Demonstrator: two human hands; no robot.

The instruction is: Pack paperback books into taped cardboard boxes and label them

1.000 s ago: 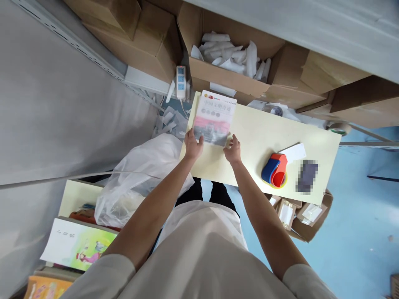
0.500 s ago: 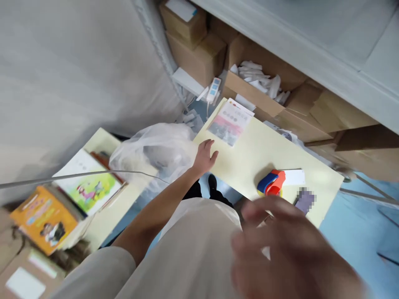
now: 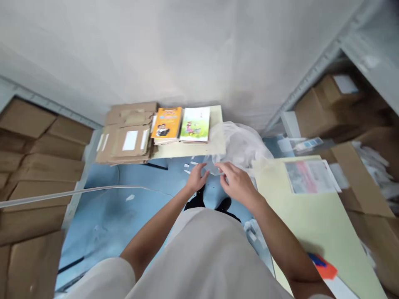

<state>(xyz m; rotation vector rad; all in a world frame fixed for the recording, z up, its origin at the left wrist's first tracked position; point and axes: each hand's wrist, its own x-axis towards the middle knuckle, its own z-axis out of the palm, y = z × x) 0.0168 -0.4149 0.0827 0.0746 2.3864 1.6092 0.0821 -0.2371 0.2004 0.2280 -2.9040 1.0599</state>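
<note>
Over the gap in front of me, my left hand (image 3: 197, 178) has its thumb and fingers apart and holds nothing. To its right, my right hand (image 3: 236, 181) has loosely bent fingers with the thumb apart, and nothing shows in its grip. Both hands are at the near edge of a large translucent plastic bag (image 3: 241, 143); whether the right fingertips touch it I cannot tell. Behind them, an orange-covered book (image 3: 167, 123) and a white-and-green book (image 3: 195, 124) top two stacks on the far table (image 3: 216, 114).
Flattened cardboard boxes (image 3: 124, 135) lie left of the books. On the right table (image 3: 314, 224) are a pink-and-grey booklet (image 3: 308, 177) and a red-and-blue tape dispenser (image 3: 326, 268). Box-filled shelves flank both sides. Scraps lie on the blue floor (image 3: 102, 211).
The view has swung left towards the far table. My left hand has left the right table's edge, and my right hand has moved from close to the camera to beside the bag.
</note>
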